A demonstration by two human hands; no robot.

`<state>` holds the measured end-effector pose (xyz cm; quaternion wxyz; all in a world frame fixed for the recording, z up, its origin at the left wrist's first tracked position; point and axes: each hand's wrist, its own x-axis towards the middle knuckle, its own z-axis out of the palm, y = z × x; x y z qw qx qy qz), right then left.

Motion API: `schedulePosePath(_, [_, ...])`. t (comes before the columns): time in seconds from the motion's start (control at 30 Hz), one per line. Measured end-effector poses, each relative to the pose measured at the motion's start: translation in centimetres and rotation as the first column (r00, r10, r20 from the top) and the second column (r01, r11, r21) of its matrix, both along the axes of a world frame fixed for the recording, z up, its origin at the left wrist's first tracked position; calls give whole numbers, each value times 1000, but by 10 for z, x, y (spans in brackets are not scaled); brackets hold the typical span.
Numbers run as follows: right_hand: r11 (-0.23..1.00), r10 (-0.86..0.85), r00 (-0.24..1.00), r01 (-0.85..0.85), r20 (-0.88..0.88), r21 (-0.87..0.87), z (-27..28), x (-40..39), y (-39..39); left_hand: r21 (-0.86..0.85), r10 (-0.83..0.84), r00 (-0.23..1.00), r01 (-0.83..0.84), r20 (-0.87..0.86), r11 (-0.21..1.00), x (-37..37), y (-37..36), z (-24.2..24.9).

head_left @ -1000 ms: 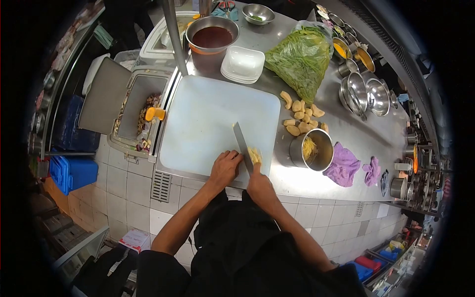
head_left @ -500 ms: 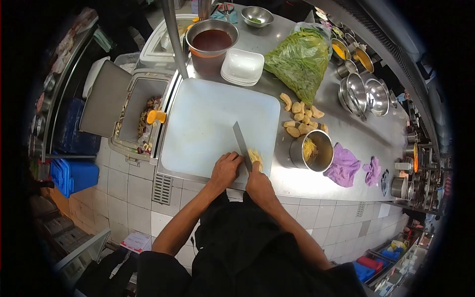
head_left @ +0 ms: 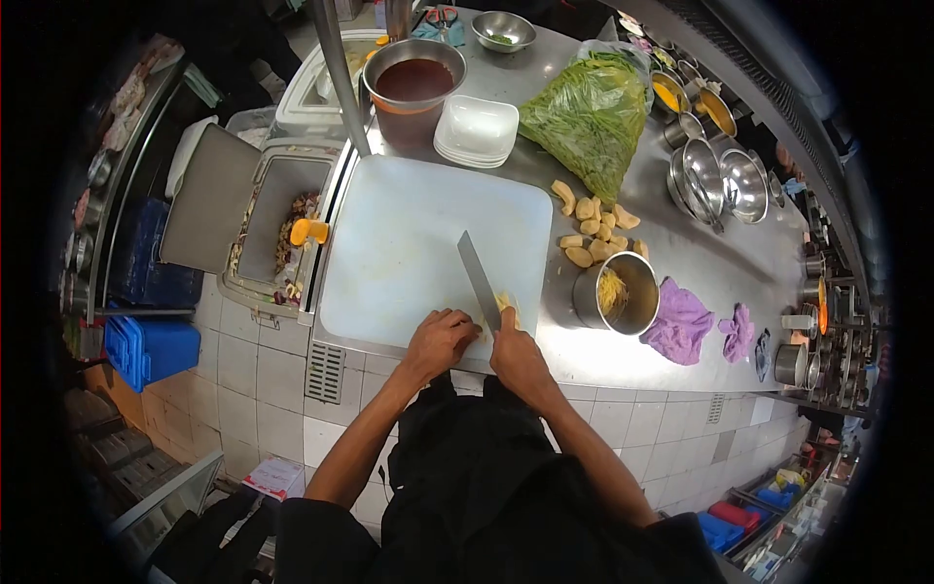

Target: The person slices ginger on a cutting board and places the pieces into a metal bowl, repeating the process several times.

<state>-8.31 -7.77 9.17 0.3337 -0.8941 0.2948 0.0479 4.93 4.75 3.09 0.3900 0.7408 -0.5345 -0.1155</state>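
My right hand (head_left: 520, 358) is wrapped round the handle of a large knife (head_left: 476, 273), whose blade points up and left over the white cutting board (head_left: 418, 243). Just left of the blade, near the board's front edge, my left hand (head_left: 443, 341) rests with bent fingers pressed together; what lies under the fingertips is too small to make out. Pale yellow shreds (head_left: 504, 302) lie on the board right of the blade. A steel pot (head_left: 637, 297) with more yellow shreds inside stands to the right of the board, below several peeled pale pieces (head_left: 593, 229).
Behind the board are a pot of dark red liquid (head_left: 415, 83), stacked white dishes (head_left: 477, 131) and a bag of green leaves (head_left: 593, 122). An open bin (head_left: 277, 195) stands left. Purple cloths (head_left: 678, 321) and steel bowls (head_left: 744, 185) are at right.
My right hand and the knife handle have moved slightly right and down. My left hand has shifted a little down and left, leaving a wider gap to the blade.
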Motion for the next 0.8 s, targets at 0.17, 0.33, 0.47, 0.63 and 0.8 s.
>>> schedulePosePath(0.17, [994,-43,993,54,-109,98,27,-8,5,31,-74,996,73,44,997,-4,-3,-6])
schedulePosePath(0.33, [988,-81,994,89,-70,124,16,-24,15,64,-86,991,80,100,995,-5,-8,1])
schedulePosePath(0.47, [986,-81,996,86,-43,143,18,-20,21,76,-113,986,104,120,992,-2,-6,3])
schedulePosePath(0.63, [980,-119,990,129,-72,155,6,-7,18,44,-125,985,120,118,992,-1,-4,-6])
schedulePosePath(0.8, [979,-119,992,125,-50,160,12,-4,15,40,-126,986,122,111,992,-1,-4,-4])
